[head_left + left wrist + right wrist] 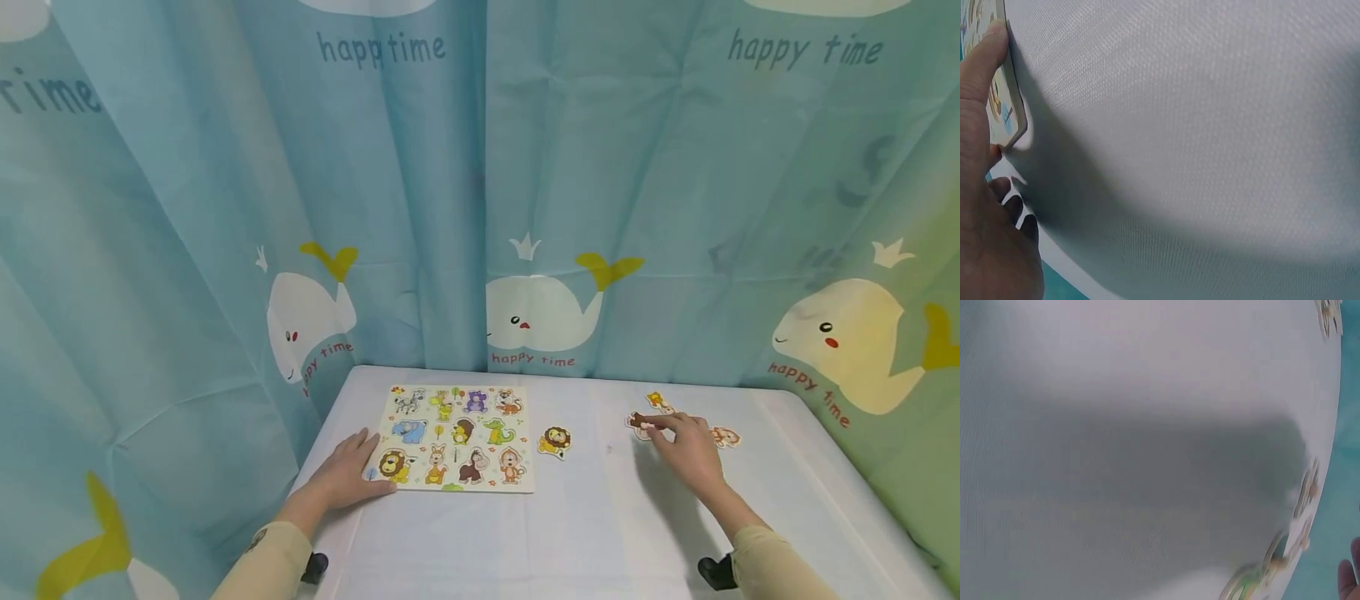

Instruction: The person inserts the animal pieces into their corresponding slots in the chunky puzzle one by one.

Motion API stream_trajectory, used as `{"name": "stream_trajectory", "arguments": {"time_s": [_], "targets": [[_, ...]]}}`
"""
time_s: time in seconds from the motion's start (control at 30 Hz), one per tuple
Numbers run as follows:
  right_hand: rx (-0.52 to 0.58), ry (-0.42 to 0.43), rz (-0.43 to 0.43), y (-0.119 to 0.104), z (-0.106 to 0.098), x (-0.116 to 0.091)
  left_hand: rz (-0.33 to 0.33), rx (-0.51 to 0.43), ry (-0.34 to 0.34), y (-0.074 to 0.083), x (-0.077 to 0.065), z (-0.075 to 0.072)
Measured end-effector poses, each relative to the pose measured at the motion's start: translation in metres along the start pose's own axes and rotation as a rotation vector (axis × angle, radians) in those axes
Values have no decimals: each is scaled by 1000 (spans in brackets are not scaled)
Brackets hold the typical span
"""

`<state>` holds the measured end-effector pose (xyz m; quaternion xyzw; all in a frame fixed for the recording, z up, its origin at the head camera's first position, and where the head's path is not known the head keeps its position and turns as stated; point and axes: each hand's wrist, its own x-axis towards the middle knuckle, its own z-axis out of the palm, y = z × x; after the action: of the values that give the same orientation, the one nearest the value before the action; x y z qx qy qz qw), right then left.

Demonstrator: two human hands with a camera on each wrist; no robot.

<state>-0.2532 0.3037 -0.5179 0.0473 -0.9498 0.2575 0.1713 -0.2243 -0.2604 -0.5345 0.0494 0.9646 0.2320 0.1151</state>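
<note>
A wooden animal puzzle board (pixel 450 454) lies at the left of the table. My left hand (pixel 347 471) holds its near left corner. In the left wrist view the thumb (pixel 988 53) rests over the board's (pixel 1011 122) edge, and a fingertip touches the corner. Over the loose pieces at the right is my right hand (pixel 688 454), thumb and forefinger close together by a dark brown animal piece (pixel 636 419). In the right wrist view two fingertips (pixel 1347 575) show above the table, apart from the blurred pieces (pixel 1307 487). The thumb is out of that view.
A lion piece (pixel 555 440) lies just right of the board. A yellow-topped piece (pixel 656 400) and a monkey-like piece (pixel 725 437) lie around my right hand. Behind the white table (pixel 585 525) hangs a blue curtain (pixel 450 200) with whales.
</note>
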Motion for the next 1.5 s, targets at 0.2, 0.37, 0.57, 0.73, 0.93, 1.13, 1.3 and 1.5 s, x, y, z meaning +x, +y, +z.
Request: {"name": "stream_trajectory", "arguments": {"time_s": [0.2, 0.37, 0.57, 0.73, 0.93, 1.13, 1.3, 1.5], "targets": [[-15, -27, 67, 14, -13, -1, -3, -5, -4, 0, 0, -1], [-30, -54, 103, 27, -19, -5, -5, -16, -16, -1, -2, -1], [-55, -87, 136, 41, -19, -11, -4, -18, -13, -2, -9, 1], [-68, -132, 165, 51, -21, -14, -2, -18, -6, -5, -9, 3], [-119, -204, 174, 59, -24, -15, -1, -24, -2, -4, -8, 2], [-140, -209, 145, 65, -23, -16, 5, -22, 0, -3, -6, 1], [-165, -215, 129, 70, -23, -15, 10, -21, 5, -4, -4, 1], [-168, -227, 146, 76, -24, -11, 14, -29, 10, -4, 0, 2]]}}
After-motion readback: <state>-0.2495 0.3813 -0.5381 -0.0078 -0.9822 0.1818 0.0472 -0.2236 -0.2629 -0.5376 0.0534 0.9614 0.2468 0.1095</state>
